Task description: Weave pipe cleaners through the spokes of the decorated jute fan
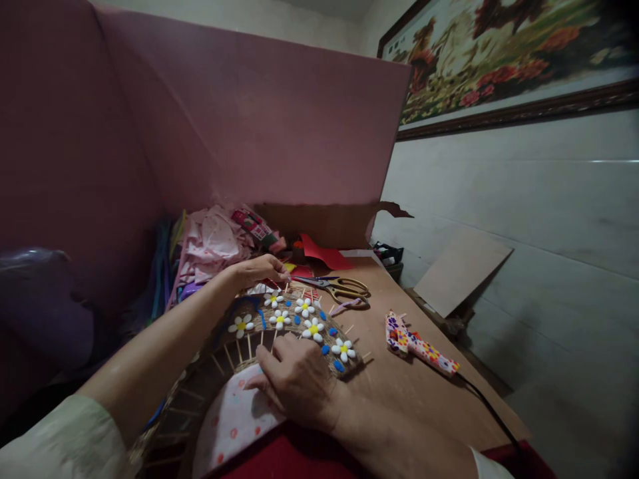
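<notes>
A curved piece woven of jute twine [294, 329] lies across my lap and the table edge. Thin wooden sticks poke out of both its edges. White flowers with yellow centres [313, 329] and small blue dots [339, 366] decorate it. My right hand [302, 379] is curled over its inner edge, gripping it. Beyond the far edge, my left hand [264, 269] has its fingertips pinched together near a stick end; what is between them is too small to make out. Gold-handled scissors [344, 289] lie just right of my left hand, blades pointing towards it.
A flower-patterned glue gun [417, 346] with a black cord rests on the brown board [399, 399] to the right. Red paper [324, 253] and crumpled pink cloth [214, 239] lie at the back. Pink panels [249, 120] rise behind and left; a cardboard sheet [462, 269] leans by the wall.
</notes>
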Demonstrator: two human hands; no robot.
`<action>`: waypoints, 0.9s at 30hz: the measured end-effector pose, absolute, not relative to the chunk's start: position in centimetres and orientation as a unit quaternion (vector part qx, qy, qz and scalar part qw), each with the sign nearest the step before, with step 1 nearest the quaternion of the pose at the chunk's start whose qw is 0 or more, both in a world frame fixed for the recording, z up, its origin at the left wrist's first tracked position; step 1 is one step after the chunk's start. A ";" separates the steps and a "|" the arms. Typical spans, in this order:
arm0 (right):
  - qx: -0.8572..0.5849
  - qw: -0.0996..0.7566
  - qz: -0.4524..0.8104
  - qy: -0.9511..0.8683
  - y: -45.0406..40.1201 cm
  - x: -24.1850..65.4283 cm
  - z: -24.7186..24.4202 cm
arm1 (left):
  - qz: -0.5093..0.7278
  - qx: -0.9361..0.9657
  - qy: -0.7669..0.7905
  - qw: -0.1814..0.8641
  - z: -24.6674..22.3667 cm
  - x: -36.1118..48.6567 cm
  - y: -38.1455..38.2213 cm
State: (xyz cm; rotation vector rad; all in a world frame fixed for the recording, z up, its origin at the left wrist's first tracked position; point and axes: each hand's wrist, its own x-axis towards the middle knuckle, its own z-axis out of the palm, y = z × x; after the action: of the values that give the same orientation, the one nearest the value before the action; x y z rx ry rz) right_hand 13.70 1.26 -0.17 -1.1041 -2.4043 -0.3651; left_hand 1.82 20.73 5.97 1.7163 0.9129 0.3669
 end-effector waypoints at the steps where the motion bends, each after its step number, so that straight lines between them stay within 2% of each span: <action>1: -0.401 0.232 -0.132 -0.876 1.2 13.7 -0.1 | 0.154 0.725 0.384 0.550 6.0 1.8 20.7; 27: -0.402 0.240 -0.129 -0.874 1.3 13.6 -0.2 | 0.150 0.724 0.376 0.558 5.7 1.6 21.1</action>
State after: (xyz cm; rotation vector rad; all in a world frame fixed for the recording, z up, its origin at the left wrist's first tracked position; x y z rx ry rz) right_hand 13.59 1.28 -0.24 -1.0999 -2.3922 -0.3528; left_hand 1.63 21.10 5.67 1.7089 0.8868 0.3532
